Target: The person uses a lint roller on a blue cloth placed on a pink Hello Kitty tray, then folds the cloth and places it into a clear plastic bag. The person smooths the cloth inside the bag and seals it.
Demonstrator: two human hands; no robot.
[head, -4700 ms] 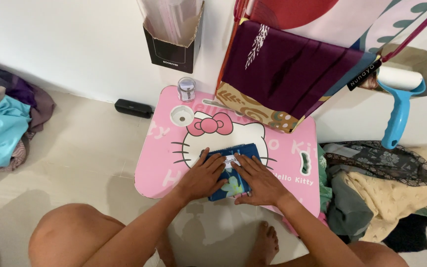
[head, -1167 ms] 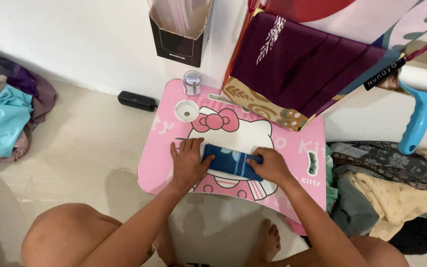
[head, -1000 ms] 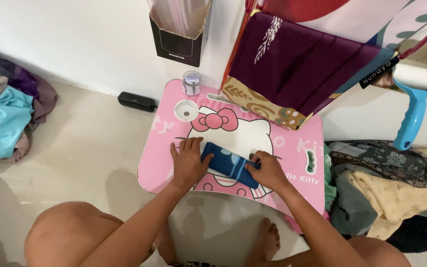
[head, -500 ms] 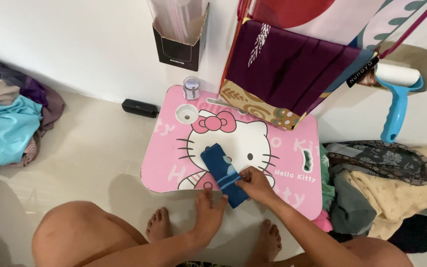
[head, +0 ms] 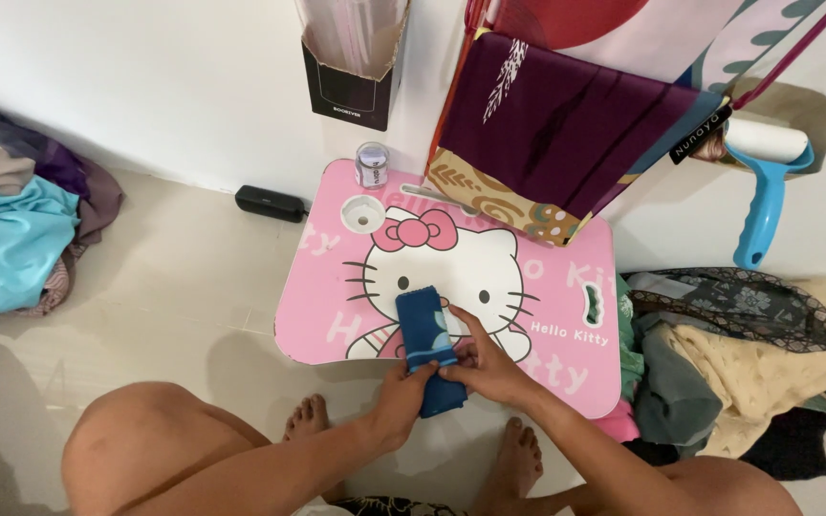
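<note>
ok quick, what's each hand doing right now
Left hand: closed on the near end of the folded blue cloth.
Right hand: closed on the same cloth from the right side.

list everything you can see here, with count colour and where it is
folded cloth: 1, dark blue, near edge of the small table, held by both hands
small table: 1, pink with white cat picture, on the floor by the wall
small jar: 1, clear, far corner of table
black box: 1, on the wall
black bar: 1, floor by wall
lint roller: 1, blue and white, right
hanging cloth: 1, purple, above table
clothes piles: 2, mixed colours, left and right
left hand: grips cloth
right hand: on cloth
</note>
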